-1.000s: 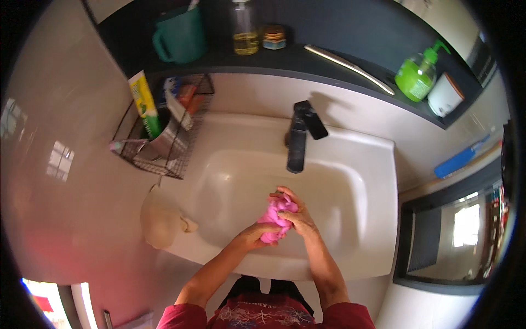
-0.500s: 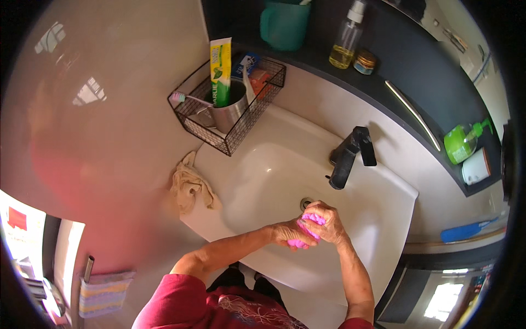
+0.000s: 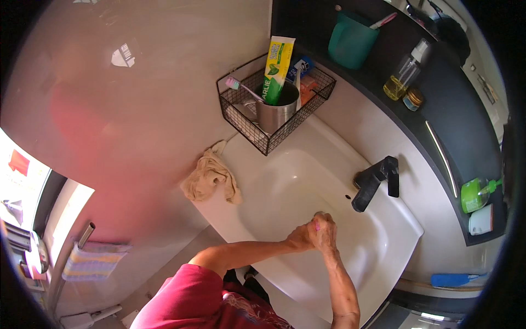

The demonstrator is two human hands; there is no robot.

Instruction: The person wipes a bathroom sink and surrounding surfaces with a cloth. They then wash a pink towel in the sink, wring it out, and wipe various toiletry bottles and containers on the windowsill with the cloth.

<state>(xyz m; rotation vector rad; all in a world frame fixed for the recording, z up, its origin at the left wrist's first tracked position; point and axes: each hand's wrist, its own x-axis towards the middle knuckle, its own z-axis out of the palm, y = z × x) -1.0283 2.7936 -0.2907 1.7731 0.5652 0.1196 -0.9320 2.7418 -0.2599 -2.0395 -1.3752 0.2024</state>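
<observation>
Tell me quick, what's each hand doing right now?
Left hand: closed, holding the mostly hidden pink bundle.
Right hand: closed, holding the same pink bundle.

Wears a dark red shirt (image 3: 170, 301), left sleeve (image 3: 189, 285) short and loose, ending just above the elbow. Carries a pale, branching, fine-lined print (image 3: 246, 311) on the shirt front, partly cut off by the frame edge. Shows black legwear (image 3: 256, 290) past the shirt. Leaves left forearm (image 3: 246, 249), right forearm (image 3: 342, 285), left hand (image 3: 299, 239) and right hand (image 3: 324, 233) bare.
</observation>
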